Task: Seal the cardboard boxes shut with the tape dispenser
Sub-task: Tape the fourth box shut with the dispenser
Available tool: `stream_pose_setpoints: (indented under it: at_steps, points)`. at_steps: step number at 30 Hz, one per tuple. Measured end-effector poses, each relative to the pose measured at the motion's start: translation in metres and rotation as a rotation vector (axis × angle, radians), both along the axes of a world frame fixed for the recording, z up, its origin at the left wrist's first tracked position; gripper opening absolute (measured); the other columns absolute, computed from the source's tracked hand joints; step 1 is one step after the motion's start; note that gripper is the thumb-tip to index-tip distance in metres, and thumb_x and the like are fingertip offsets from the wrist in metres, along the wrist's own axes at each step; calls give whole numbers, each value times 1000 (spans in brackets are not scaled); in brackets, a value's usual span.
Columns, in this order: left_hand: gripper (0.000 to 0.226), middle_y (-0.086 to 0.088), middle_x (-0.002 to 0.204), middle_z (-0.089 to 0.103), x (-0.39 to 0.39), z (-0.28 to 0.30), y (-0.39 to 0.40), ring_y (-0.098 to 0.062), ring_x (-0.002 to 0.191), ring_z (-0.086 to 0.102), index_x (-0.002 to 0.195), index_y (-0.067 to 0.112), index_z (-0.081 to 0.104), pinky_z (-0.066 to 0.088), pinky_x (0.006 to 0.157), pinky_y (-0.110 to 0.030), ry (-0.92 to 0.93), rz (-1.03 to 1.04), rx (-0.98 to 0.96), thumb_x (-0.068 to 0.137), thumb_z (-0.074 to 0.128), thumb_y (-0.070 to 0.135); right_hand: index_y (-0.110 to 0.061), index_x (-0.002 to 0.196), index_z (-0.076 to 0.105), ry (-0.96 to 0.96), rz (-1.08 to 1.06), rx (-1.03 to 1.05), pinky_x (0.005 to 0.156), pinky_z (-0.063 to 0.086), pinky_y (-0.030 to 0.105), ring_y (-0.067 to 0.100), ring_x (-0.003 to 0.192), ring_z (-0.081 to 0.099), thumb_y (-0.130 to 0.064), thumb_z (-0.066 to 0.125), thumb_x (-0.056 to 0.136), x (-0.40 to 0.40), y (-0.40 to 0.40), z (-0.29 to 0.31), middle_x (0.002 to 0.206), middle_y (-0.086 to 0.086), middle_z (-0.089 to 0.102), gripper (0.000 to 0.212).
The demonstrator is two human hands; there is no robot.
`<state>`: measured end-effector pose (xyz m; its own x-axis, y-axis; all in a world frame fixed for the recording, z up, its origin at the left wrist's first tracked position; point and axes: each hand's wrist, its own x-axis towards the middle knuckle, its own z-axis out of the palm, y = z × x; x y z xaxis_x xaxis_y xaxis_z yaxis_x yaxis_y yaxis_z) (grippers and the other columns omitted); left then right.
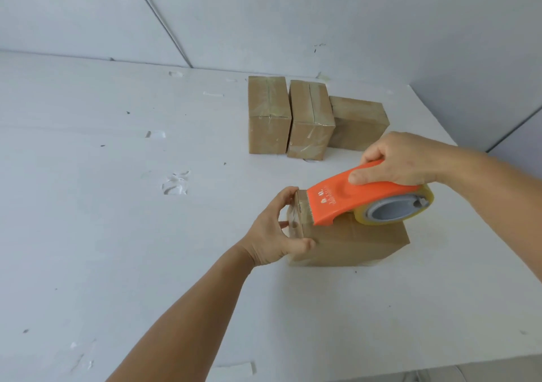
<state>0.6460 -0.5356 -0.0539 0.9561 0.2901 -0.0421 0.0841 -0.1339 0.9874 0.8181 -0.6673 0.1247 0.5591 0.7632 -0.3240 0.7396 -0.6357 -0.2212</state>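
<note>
Orange plastic dominates the scene as a tape dispenser (356,198) is drawn across the top of a small cardboard box (352,242) standing on a white surface (117,235). The right hand (401,158) is wrapped over the dispenser's back, thumb pressed on its side, with the clear tape roll (393,210) trailing at the box's right end and the serrated blade brought to the box's left edge. The left hand (272,232) is clamped on that left end, fingers at the top and thumb on the near side, and a glossy strip of tape (293,220) appears to be held down there, though whether it has been cut cannot be told. Beyond the box, well apart from it, three more boxes (311,117) are lined up side by side; tape can be seen on at least two.

The box is judged light and fairly stiff, likely to slide on the smooth surface unless braced at its end, as is being done. The dispenser is best gripped over its broad orange back, clear of the toothed blade; the tape itself is thin, sticky and prone to wrinkling if slack is allowed.
</note>
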Motion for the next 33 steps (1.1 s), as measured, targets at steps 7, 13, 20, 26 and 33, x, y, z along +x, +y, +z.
stream_pose_setpoints:
  at_steps: [7, 13, 20, 26, 33]
  points:
    - [91, 26, 135, 42, 0, 9, -2, 11, 129, 32, 138, 36, 30, 32, 101, -24, 72, -29, 77, 59, 74, 40, -28, 71, 72, -8, -83, 29, 68, 49, 31, 14, 74, 63, -66, 66, 68, 18, -27, -9, 76, -6, 68, 38]
    - [82, 3, 159, -11, -10, 29, -30, -11, 145, -15, 152, 18, -2, -2, 117, -32, 61, -13, 826, 87, 41, 45, -11, 71, 65, -61, -28, 22, 62, 44, 34, 21, 66, 58, -68, 65, 69, 13, -18, -16, 80, 12, 65, 56]
    - [82, -15, 145, 43, 8, 19, -77, -31, 135, 40, 143, -3, 26, 26, 108, -43, 184, 90, 1182, 80, 54, 42, -9, 79, 66, -71, -17, -14, 61, 40, 31, 20, 65, 56, -69, 61, 73, 6, -23, -13, 78, 8, 64, 60]
    - [76, -11, 144, 46, 10, 16, -77, -26, 135, 41, 145, 1, 23, 30, 105, -39, 198, 161, 1252, 85, 45, 43, -12, 67, 66, -41, -25, -20, 60, 40, 31, 20, 61, 56, -81, 58, 64, 26, -39, -9, 66, 4, 60, 69]
    - [68, 1, 158, -14, 7, 21, -78, -13, 137, -24, 140, 25, -25, 2, 117, -36, 289, 61, 1224, 94, 20, 48, -14, 55, 59, -42, -166, -19, 58, 40, 31, 18, 56, 53, -84, 56, 56, 80, -109, -10, 60, 2, 58, 70]
